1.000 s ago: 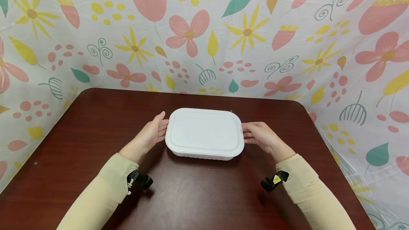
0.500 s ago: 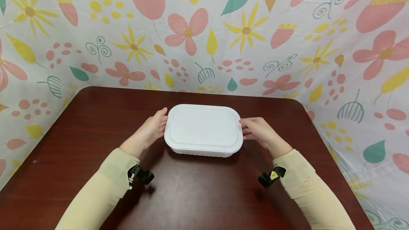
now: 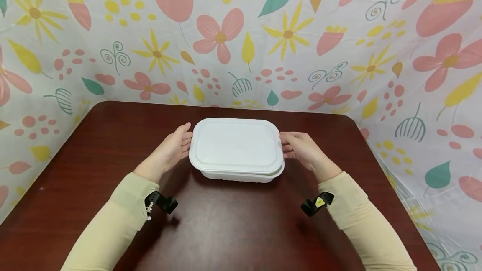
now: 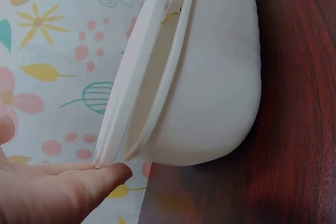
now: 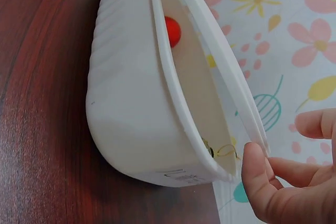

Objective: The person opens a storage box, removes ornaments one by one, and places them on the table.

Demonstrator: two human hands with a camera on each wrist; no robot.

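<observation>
In the head view the white lid [image 3: 236, 145] is covering the inside of the white container [image 3: 241, 177], while the left sleeve [image 3: 109, 221] and right sleeve [image 3: 370, 225] are running off the bottom edge. The left hand [image 4: 50, 192] and right hand [image 5: 294, 184] are being cut off by the edges of their own wrist views, where the lid's far end is also passing out at the top. The container's wall is partly hiding a red round object [image 5: 172, 32], a thin yellow strand [image 5: 227, 150] is looking too small to identify, and the dark printing [image 5: 182, 176] outside is appearing too blurred to read.
</observation>
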